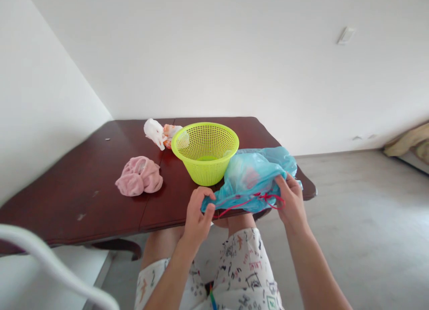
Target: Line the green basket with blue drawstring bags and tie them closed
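A blue plastic bag [250,176] with a red drawstring [234,205] lies at the table's front right edge, with something pale and pinkish showing through it. My left hand [198,211] pinches the left corner of the bag's mouth. On the right side, my right hand [290,194] grips the bag's edge beside the knotted part of the string. The bag's mouth stretches between both hands. Just behind it stands a lime-green plastic basket [208,167], upright, with nothing seen inside. What the bag holds cannot be made out clearly.
A pink bundled cloth [140,176] sits left of the basket on the dark wooden table [83,180]. Behind it lie a white plastic bag [154,133] and an orange-and-white bag [171,132]. A white curved rail [50,258] crosses the lower left.
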Demonstrator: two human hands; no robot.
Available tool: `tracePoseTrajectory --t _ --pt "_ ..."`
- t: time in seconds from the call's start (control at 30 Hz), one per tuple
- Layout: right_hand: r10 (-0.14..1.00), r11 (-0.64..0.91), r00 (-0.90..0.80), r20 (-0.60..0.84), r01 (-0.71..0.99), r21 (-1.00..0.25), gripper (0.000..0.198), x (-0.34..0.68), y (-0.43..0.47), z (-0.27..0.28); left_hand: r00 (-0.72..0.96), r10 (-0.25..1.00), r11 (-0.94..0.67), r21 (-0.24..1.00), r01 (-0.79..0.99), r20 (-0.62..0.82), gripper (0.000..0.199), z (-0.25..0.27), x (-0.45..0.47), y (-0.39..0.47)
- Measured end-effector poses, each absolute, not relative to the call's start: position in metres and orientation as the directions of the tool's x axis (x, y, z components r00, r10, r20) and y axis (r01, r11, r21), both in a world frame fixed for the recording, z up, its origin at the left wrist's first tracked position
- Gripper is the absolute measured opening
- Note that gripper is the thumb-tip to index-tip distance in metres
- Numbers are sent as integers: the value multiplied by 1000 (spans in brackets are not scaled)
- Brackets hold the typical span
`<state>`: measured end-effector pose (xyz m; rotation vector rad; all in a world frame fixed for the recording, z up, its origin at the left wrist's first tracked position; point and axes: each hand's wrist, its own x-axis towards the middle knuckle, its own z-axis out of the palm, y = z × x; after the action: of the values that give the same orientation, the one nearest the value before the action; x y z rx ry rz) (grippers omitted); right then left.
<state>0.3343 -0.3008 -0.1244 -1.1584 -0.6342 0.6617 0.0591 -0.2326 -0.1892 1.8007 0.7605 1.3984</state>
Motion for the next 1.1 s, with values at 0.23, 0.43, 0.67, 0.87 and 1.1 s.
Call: tracePoseTrajectory --t 0.23,0.43,0.67,0.87,1.1 --pt "895 217 377 239 101 -971 41 289 -304 -107 425 819 -518 815 259 385 25 -155 93 -247" --pt "864 226 331 380 421 -879 15 306 -308 -110 194 913 -378 923 77 358 13 -152 81 -228" --pt "816 60 422 395 619 -783 27 360 -323 -135 2 846 -515 815 268 534 30 -143 36 -204" --pt "797 113 528 292 344 -932 22 367 -329 -138 136 805 -571 691 444 578 44 -140 27 -195" --pt "804 191 523 283 222 -956 25 361 -337 -120 183 868 -497 815 298 462 15 -121 9 -198"
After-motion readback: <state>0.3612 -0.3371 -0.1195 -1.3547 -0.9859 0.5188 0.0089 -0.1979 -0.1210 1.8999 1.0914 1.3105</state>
